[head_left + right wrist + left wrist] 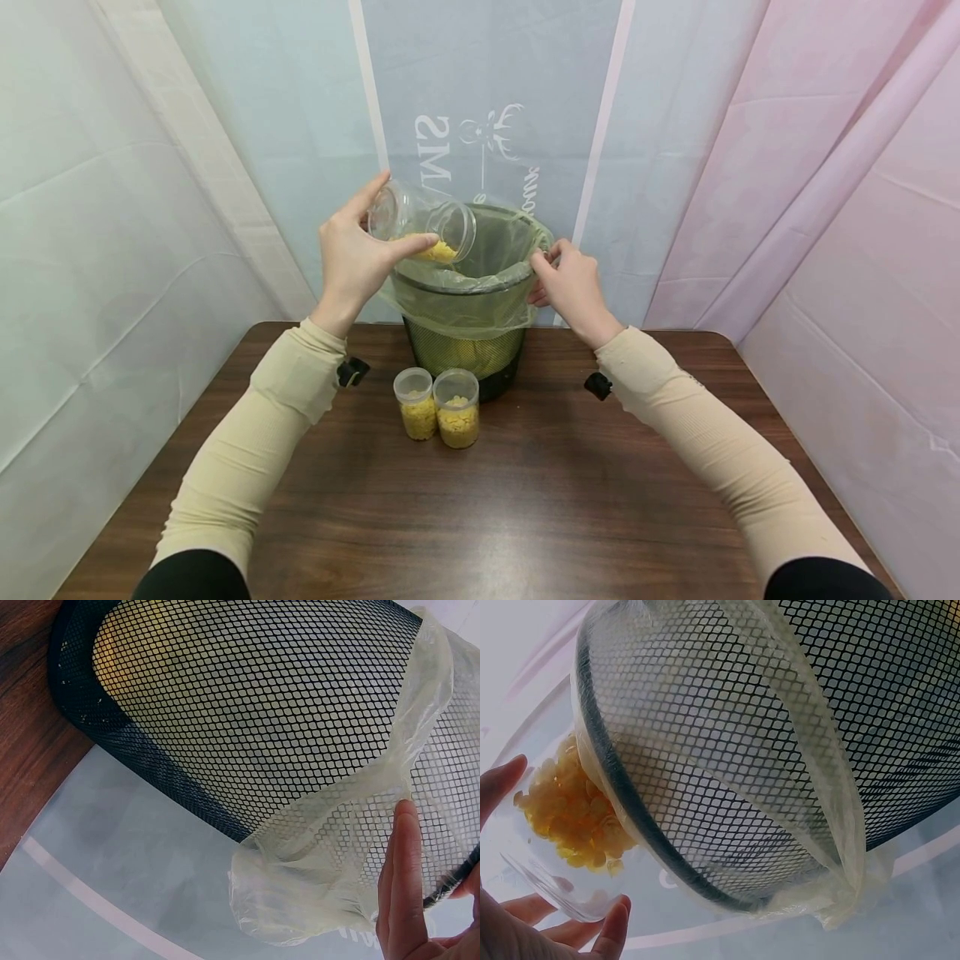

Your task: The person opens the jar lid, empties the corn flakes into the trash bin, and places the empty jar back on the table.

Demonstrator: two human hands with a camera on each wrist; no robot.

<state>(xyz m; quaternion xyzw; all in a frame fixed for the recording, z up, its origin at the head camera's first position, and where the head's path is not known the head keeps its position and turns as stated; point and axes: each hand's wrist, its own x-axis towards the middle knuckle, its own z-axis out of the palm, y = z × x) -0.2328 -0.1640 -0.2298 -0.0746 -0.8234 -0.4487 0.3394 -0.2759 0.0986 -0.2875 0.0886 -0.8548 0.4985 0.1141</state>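
My left hand (356, 254) grips a clear plastic jar (423, 218), tipped with its mouth over the rim of a black mesh wastebasket (467, 354). Yellow flakes (577, 814) lie along the jar's lower side near its mouth. A thin yellowish bin liner (480, 304) is folded over the basket's rim. At the right of that rim, my right hand (572, 283) pinches the liner and rim between thumb and fingers; in the right wrist view its fingers (405, 877) lie against the liner's outside.
Two clear jars, a smaller one (416, 408) and a wider one (457, 412), stand side by side in front of the basket with yellow flakes inside. The brown wooden table (510, 517) carries them. Pale printed curtains (480, 75) hang behind and at both sides.
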